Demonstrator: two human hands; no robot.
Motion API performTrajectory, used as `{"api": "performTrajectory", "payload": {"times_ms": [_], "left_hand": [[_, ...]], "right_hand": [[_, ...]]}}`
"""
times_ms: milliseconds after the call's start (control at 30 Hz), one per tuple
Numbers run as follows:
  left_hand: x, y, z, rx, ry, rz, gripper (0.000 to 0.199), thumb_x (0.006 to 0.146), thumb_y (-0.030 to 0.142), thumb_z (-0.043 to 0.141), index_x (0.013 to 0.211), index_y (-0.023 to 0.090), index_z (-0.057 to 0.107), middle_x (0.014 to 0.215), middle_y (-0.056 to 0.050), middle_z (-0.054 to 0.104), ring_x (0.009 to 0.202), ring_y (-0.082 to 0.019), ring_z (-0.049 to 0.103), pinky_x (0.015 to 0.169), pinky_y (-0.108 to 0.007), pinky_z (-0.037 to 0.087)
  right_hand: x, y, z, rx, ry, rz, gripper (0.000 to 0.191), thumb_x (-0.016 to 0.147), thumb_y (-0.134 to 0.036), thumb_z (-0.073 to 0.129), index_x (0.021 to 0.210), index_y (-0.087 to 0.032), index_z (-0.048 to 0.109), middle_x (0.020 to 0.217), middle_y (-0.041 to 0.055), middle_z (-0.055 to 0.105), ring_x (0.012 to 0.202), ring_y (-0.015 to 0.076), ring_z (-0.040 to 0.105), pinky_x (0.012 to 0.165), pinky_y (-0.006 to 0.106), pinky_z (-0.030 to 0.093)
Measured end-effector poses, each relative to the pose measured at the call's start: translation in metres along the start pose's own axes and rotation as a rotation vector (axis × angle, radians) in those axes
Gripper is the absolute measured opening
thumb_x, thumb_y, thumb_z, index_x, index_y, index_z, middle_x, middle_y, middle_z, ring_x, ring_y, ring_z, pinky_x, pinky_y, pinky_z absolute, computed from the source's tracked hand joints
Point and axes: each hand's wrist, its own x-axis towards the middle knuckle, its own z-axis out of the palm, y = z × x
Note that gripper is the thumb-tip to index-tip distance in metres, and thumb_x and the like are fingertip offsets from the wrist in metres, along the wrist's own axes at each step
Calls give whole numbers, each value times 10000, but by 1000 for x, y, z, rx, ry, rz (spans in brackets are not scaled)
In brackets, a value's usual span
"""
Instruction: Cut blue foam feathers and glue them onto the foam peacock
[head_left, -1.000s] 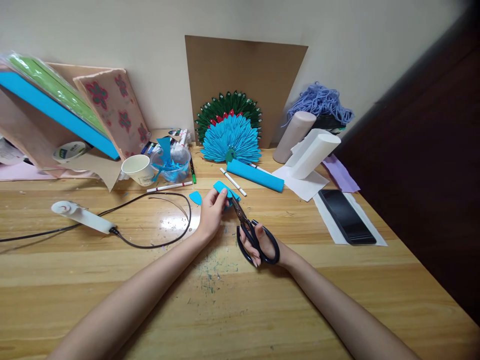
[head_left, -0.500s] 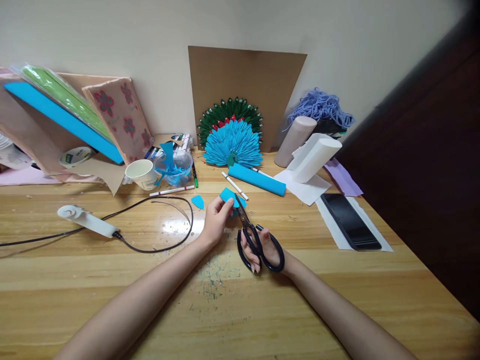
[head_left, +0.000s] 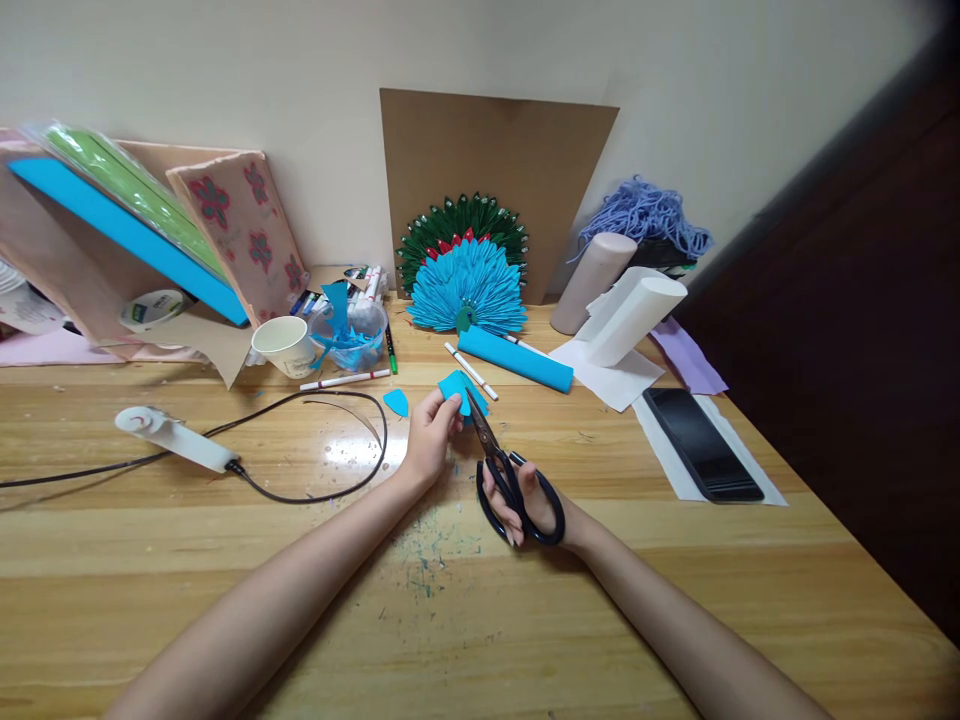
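Hands (head_left: 433, 440) (head_left: 538, 500) still on blue paper (head_left: 452, 385) and scissors (head_left: 508, 482)

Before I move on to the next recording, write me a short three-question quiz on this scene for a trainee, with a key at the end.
1. Fill in the blanks: the left hand holds ____, and the right hand holds ____.
2. True or false: the phone lies on white paper.
3. Multiple choice: where is the loose, pointed blue piece?
A. Inside the paper cup
B. Just to the left of the left hand
C. On top of the phone

Key: 1. blue paper; scissors. 2. True. 3. B.
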Motion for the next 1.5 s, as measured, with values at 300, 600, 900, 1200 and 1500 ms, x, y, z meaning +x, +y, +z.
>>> {"api": "performTrajectory", "payload": {"times_ms": [300, 600, 900, 1200, 1500], "left_hand": [[-3, 0, 0, 44, -70, 4, 298, 761, 350, 527, 544, 173, 427, 479, 51, 400, 455, -80, 338, 457, -217, 249], [-4, 5, 3, 15, -40, -24, 288, 743, 350, 518, 538, 180, 409, 460, 51, 387, 444, -83, 347, 442, -215, 248], [-6, -1, 1, 25, -112, 0, 292, 765, 350, 520, 547, 173, 437, 472, 49, 379, 449, -85, 329, 445, -217, 250], [-6, 2, 3, 6, -80, -38, 310, 746, 358, 519, 529, 182, 385, 466, 53, 354, 451, -86, 331, 443, -214, 239], [-6, -1, 3, 32, -110, -16, 296, 738, 343, 502, 519, 183, 383, 473, 54, 338, 448, -84, 295, 445, -223, 222]], "right_hand": [[3, -1, -1, 97, -65, 50, 696, 539, -832, 490, 745, -168, 471, 368, -72, 500, 261, 82, 461, 299, 176, 423], [5, 3, -2, 105, -47, 1, 633, 593, -780, 530, 739, -167, 470, 349, -81, 493, 233, 77, 433, 269, 164, 397], [5, 2, -3, 133, -56, 31, 686, 521, -827, 518, 728, -176, 459, 364, -63, 516, 255, 98, 474, 286, 188, 418], [2, 1, 2, 76, 9, -39, 642, 601, -790, 510, 745, -165, 482, 341, -81, 473, 235, 76, 427, 274, 163, 384], [4, 1, 0, 106, -5, -7, 679, 537, -819, 519, 727, -169, 476, 349, -66, 499, 244, 89, 448, 278, 182, 406]]}}
